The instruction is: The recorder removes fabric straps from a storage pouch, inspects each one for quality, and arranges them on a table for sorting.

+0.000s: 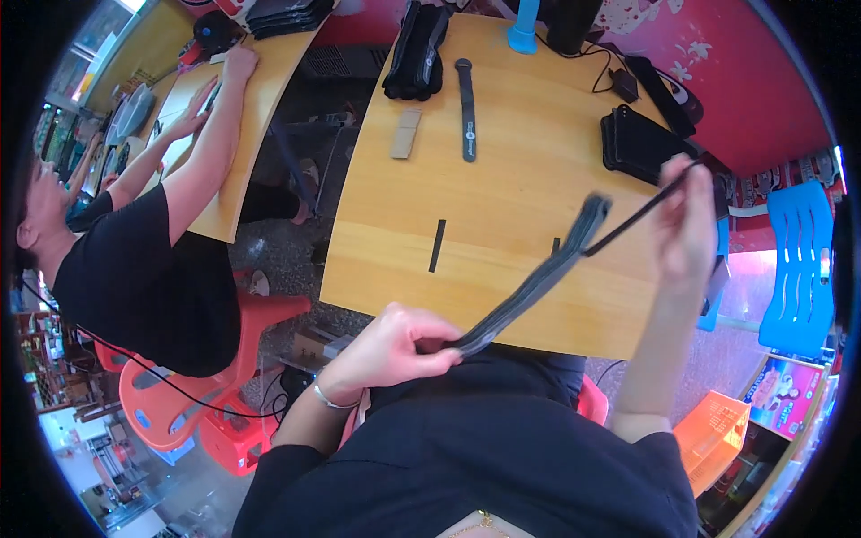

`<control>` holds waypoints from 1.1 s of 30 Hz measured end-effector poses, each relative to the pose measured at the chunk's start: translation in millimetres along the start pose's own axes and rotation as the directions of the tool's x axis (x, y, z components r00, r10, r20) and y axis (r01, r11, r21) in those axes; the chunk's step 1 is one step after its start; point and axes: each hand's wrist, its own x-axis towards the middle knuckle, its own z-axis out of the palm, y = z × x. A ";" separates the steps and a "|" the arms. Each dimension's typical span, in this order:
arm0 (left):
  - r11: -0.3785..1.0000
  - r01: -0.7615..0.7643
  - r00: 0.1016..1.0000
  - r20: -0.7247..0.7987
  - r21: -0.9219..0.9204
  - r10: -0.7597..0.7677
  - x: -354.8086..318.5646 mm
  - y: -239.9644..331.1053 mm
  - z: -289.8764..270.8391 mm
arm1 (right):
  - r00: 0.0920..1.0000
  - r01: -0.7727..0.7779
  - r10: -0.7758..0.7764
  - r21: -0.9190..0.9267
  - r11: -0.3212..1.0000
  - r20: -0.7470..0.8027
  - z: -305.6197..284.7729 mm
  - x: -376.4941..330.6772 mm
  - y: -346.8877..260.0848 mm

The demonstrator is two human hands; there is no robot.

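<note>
My left hand point(395, 345) pinches the near end of a bundle of dark grey straps point(538, 278), just above the table's front edge. The bundle slants up and away to the right, its layers pressed together. Around its far part runs a thin black band point(639, 215), drawn out taut to the upper right. My right hand point(686, 224), a little blurred, is closed on the outer end of that band. One loose grey strap point(468, 117) with a rounded head lies flat on the table, beside a small piece of brown cardboard point(406, 134).
The wooden table point(386, 233) bears two short black strips point(437, 247). At its back stand a pile of black straps point(417, 54) and a blue stand point(524, 31); black pouches point(641, 143) lie at right. A co-worker point(148, 269) sits at another table left. A blue chair point(794, 269) is at right.
</note>
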 end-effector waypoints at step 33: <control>0.583 -0.172 0.975 -0.221 -0.794 -0.012 2.8 -60.4 -22.1 | 0.890 0.344 -0.117 -0.478 0.808 0.441 45.0 108.5 122.7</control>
